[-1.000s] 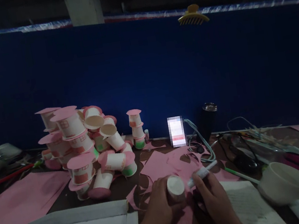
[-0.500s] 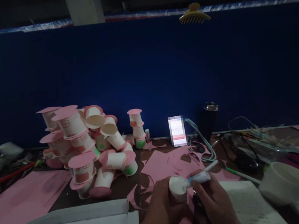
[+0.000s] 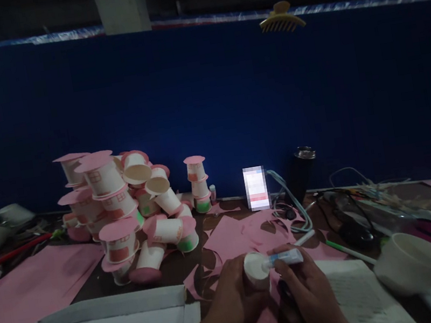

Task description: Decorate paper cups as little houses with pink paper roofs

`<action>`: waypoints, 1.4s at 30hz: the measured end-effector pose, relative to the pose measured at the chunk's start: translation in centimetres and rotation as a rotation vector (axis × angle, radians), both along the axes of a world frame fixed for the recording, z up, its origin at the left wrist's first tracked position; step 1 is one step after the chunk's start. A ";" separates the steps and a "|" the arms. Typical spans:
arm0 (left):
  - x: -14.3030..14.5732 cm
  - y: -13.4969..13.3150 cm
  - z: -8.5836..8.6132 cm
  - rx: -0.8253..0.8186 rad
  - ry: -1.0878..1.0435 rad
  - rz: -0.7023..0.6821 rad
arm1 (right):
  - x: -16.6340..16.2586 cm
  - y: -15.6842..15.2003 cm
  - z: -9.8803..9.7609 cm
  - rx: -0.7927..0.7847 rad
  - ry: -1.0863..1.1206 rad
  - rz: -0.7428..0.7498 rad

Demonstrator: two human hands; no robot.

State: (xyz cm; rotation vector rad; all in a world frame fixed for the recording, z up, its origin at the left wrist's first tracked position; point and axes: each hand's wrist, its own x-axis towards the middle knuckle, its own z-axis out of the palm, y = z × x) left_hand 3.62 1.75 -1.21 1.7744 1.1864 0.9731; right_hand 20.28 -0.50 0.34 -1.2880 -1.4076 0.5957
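My left hand [image 3: 234, 295] is closed around a small white paper cup [image 3: 256, 271], its base tipped up toward me. In my right hand [image 3: 307, 289] is a glue stick [image 3: 287, 257], held between thumb and fingers, with its tip touching the pale end of the cup. Pink paper offcuts [image 3: 231, 238] lie just beyond both hands. Left of them, paper cups with pink paper discs [image 3: 104, 179] are piled up, some upright and some on their sides. A separate stack of cups [image 3: 198, 186] stands near the blue partition.
A white box lid [image 3: 112, 309] lies front left, beside pink sheets [image 3: 41, 276]. Toward the back stand a lit phone [image 3: 256, 188] and a dark bottle [image 3: 305, 174]. On the right are a white bowl [image 3: 415, 263], a written sheet [image 3: 359, 291], a green-tipped pen [image 3: 348, 251] and cables.
The glue stick has tilted slightly to lie more level, its tip still against the cup. My left hand keeps its hold, with the cup turned a little.
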 end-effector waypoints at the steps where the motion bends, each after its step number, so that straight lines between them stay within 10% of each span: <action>1: 0.0 0.0 0.1 0.009 0.013 0.001 | 0.0 -0.1 0.1 0.014 0.001 0.010; 23: -0.1 0.2 -0.1 0.114 0.031 -0.008 | 0.3 -0.2 0.0 -0.075 0.437 -0.049; 42: 0.0 0.3 -0.5 0.215 -0.023 0.025 | 0.0 -0.3 -0.6 0.041 0.129 0.017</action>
